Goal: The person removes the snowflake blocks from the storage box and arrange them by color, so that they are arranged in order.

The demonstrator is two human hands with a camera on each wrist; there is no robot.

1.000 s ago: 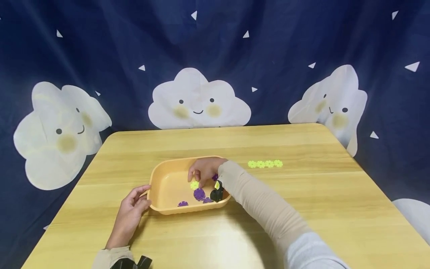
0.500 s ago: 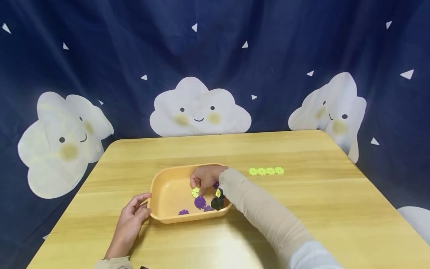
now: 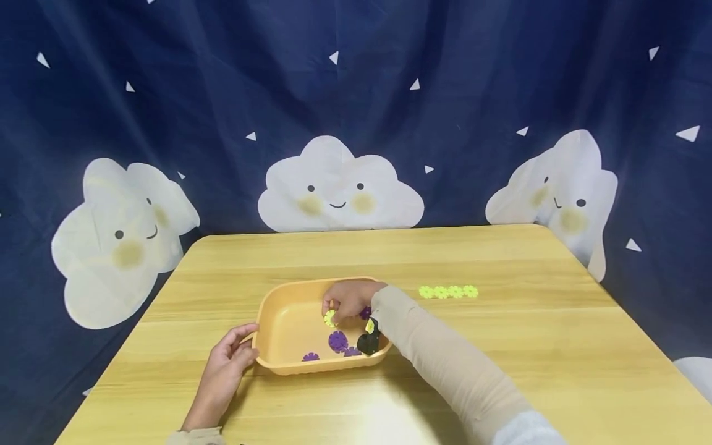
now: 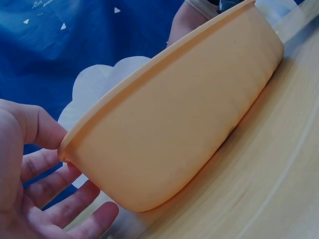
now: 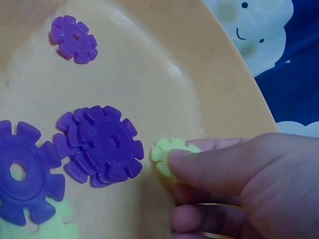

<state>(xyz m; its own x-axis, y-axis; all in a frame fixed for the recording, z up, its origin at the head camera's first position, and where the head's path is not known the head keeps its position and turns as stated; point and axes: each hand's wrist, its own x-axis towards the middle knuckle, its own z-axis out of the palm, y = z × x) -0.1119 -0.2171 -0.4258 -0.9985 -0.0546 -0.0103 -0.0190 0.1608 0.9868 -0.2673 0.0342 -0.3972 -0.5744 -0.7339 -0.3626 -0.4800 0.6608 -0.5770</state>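
My left hand (image 3: 227, 369) holds the left end of an orange plastic basin (image 3: 303, 369). In the left wrist view, the thumb is on the rim and the other fingers are spread below it, by the end wall. Inside the basin, my right hand (image 3: 350, 298) pinches a yellow-green snowflake disc (image 5: 167, 154) between thumb and fingers. Left of that disc in the right wrist view lies a stack of purple snowflake discs (image 5: 107, 144). A larger-looking purple disc (image 5: 35, 174) overlaps another yellow-green disc (image 5: 57, 226). One purple disc (image 5: 75, 40) lies apart.
Right of the basin, a row of several yellow-green discs (image 3: 448, 292) lies on the wooden table (image 3: 500, 259). A black device (image 3: 369, 340) shows below my right wrist, covering part of the basin. Behind the table hangs a dark blue cloud-print curtain (image 3: 378, 111).
The right fingers have closed on the yellow-green disc inside the basin. My left hand stays at the basin's end. The whole head view has shifted slightly downward and right.
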